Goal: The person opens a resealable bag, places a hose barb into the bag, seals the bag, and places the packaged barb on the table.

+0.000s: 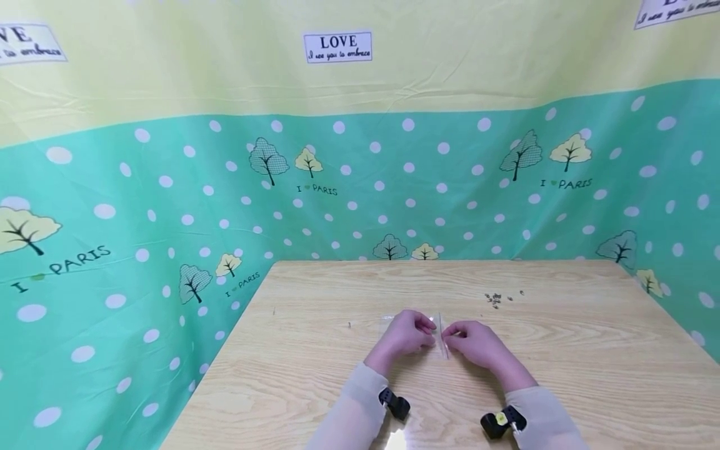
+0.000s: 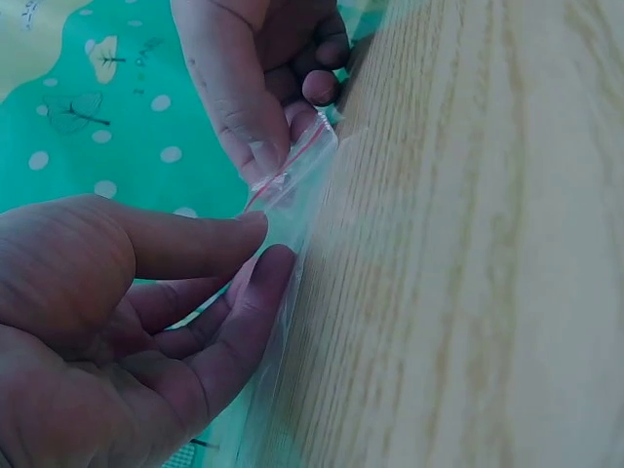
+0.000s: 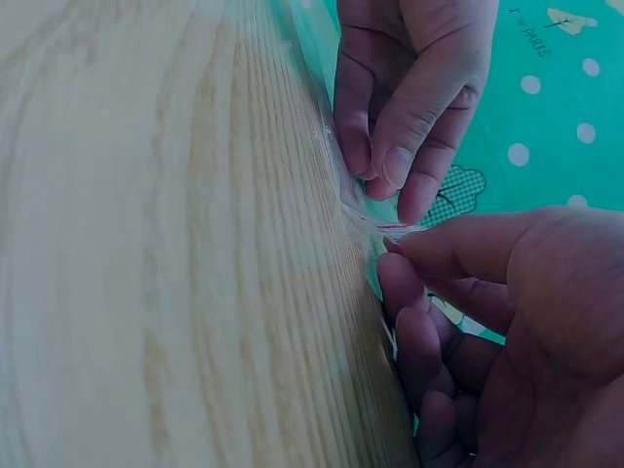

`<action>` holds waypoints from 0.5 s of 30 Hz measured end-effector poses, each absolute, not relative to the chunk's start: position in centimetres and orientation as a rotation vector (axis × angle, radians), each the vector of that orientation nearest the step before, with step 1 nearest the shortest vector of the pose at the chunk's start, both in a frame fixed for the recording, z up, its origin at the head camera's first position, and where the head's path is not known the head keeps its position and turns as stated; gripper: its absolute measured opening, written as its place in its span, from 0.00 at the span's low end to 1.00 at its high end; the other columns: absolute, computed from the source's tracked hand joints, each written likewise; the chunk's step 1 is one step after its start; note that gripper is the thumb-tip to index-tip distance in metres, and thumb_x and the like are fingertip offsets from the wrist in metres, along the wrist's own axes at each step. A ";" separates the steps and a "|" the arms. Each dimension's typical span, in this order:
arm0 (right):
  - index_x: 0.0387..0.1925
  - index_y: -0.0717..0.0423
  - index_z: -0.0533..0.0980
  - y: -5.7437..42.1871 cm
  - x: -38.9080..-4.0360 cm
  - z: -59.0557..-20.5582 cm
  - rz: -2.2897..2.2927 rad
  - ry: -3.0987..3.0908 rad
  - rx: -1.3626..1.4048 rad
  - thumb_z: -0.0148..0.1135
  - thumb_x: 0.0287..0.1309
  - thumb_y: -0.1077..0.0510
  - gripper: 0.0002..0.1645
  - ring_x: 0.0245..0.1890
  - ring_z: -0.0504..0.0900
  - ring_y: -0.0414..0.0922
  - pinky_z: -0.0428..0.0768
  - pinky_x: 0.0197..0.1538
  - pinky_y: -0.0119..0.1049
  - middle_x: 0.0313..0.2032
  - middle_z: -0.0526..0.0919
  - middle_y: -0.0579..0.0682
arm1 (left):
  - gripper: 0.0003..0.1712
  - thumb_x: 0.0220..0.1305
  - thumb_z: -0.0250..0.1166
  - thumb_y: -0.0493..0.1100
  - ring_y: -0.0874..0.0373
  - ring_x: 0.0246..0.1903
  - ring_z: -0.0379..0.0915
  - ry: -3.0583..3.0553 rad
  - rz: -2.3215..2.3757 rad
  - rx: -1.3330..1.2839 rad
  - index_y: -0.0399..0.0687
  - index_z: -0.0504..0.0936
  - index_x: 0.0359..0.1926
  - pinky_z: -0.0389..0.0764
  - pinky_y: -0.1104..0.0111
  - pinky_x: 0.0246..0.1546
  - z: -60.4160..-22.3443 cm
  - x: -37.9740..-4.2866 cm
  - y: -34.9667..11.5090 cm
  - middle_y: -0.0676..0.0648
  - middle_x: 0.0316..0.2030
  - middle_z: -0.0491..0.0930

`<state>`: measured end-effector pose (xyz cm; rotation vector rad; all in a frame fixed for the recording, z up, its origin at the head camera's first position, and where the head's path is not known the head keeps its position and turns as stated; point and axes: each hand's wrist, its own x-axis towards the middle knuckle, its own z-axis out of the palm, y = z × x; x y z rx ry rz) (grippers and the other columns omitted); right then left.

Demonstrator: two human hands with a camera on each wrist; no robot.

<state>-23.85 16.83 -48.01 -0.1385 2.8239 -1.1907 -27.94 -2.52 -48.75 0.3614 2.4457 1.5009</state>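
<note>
**Bare hands grip a clear zip-seal bag at a wooden table**

Head view: A person in pale sleeves holds a clear zip-seal plastic bag between the left hand and the right hand, around the middle of a wood-grain table. The bag's mouth edge faces right; its body extends left, partly under the left hand. Small dark pieces, too tiny to identify, lie scattered farther off to the right, before a polka-dot fabric backdrop.

Left wrist view: The left hand's thumb and forefinger come nearly tip to tip, lightly holding the film, the other fingers loosely bent. A red seal line slants toward the right hand's fingers.

Right wrist view: The right hand pinches the bag's edge beside the red line between thumb and forefinger, its remaining fingers curled; the left hand's fingers point down just beyond. The film looks light, limp and slick, likelier to crease or slip than break. The seal strip seems the stiffest part, making fingertip pinches along that edge the surest hold.
</note>
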 end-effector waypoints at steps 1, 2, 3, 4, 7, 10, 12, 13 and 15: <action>0.46 0.53 0.89 16.8 -23.8 -48.1 -1.188 2.827 -0.144 0.69 0.68 0.56 0.09 0.48 0.84 0.52 0.81 0.55 0.56 0.47 0.89 0.53 | 0.12 0.57 0.76 0.27 0.61 0.30 0.78 2.442 1.502 0.354 0.41 0.89 0.42 0.81 0.71 0.27 -48.8 -27.9 -2.5 0.51 0.31 0.83; 0.45 0.52 0.89 16.8 -23.8 -48.2 -1.188 2.828 -0.143 0.69 0.67 0.55 0.09 0.47 0.84 0.51 0.81 0.54 0.55 0.46 0.89 0.52 | 0.12 0.57 0.76 0.27 0.61 0.30 0.78 2.438 1.503 0.349 0.41 0.89 0.42 0.81 0.71 0.26 -48.8 -27.9 -2.6 0.52 0.31 0.83; 0.45 0.51 0.89 16.8 -23.7 -48.2 -1.189 2.827 -0.142 0.70 0.66 0.55 0.09 0.45 0.84 0.50 0.81 0.53 0.53 0.45 0.89 0.52 | 0.12 0.57 0.76 0.27 0.61 0.30 0.78 2.436 1.504 0.347 0.41 0.89 0.42 0.81 0.72 0.26 -48.9 -27.9 -2.6 0.52 0.31 0.83; 0.44 0.51 0.89 16.8 -23.7 -48.3 -1.189 2.827 -0.138 0.71 0.65 0.55 0.09 0.44 0.83 0.49 0.81 0.51 0.52 0.43 0.88 0.51 | 0.12 0.57 0.76 0.27 0.61 0.30 0.78 2.433 1.506 0.344 0.41 0.89 0.42 0.81 0.72 0.26 -48.9 -27.9 -2.6 0.52 0.31 0.83; 0.43 0.49 0.88 16.8 -23.7 -48.5 -1.190 2.826 -0.125 0.73 0.61 0.55 0.09 0.38 0.80 0.46 0.79 0.45 0.46 0.38 0.87 0.48 | 0.12 0.57 0.76 0.27 0.62 0.29 0.78 2.430 1.510 0.354 0.40 0.89 0.42 0.81 0.72 0.25 -49.0 -28.0 -2.6 0.53 0.31 0.83; 0.42 0.49 0.88 16.6 -23.7 -48.7 -1.177 2.836 -0.110 0.74 0.61 0.53 0.08 0.37 0.78 0.45 0.78 0.43 0.44 0.37 0.86 0.46 | 0.12 0.56 0.77 0.27 0.62 0.29 0.78 2.432 1.509 0.355 0.41 0.90 0.41 0.81 0.72 0.25 -49.1 -28.0 -2.6 0.53 0.31 0.84; 0.42 0.49 0.88 16.5 -23.7 -48.6 -1.167 2.848 -0.103 0.74 0.63 0.52 0.08 0.38 0.80 0.45 0.80 0.44 0.45 0.37 0.86 0.46 | 0.12 0.57 0.77 0.27 0.62 0.29 0.78 2.443 1.500 0.352 0.42 0.90 0.41 0.81 0.72 0.26 -49.1 -28.1 -2.6 0.53 0.30 0.84; 0.42 0.49 0.88 16.4 -23.6 -48.6 -1.166 2.852 -0.098 0.73 0.64 0.51 0.08 0.38 0.80 0.45 0.80 0.45 0.46 0.38 0.87 0.46 | 0.11 0.57 0.77 0.27 0.62 0.29 0.78 2.451 1.493 0.349 0.42 0.90 0.40 0.81 0.72 0.27 -49.1 -28.1 -2.6 0.53 0.30 0.84; 0.41 0.49 0.88 16.2 -23.6 -48.5 -1.164 2.865 -0.086 0.72 0.66 0.50 0.09 0.39 0.81 0.44 0.81 0.46 0.46 0.38 0.87 0.46 | 0.11 0.58 0.77 0.28 0.61 0.29 0.78 2.461 1.483 0.341 0.43 0.90 0.40 0.81 0.72 0.28 -49.0 -28.1 -2.6 0.53 0.31 0.84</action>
